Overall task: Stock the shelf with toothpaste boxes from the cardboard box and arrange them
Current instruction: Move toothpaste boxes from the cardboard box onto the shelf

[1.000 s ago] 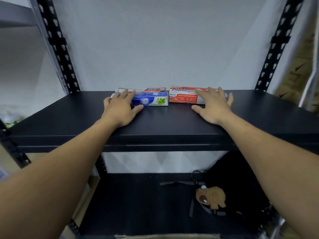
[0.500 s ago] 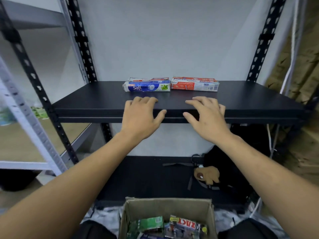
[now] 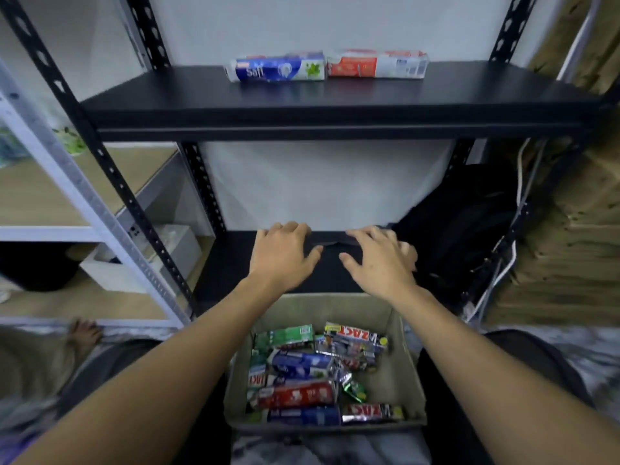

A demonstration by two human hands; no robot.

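While two toothpaste boxes point(image 3: 327, 65) lay end to end at shelf point(image 3: 335, 105) rear, left hand point(image 3: 281, 255) and right hand point(image 3: 380, 258), both open and empty, had dropped from shelf toward cardboard box point(image 3: 407, 370); next pick judged imminent.

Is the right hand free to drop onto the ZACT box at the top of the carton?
Probably yes: the right hand is empty, the carton is open, and the ZACT box lies uncovered on top.
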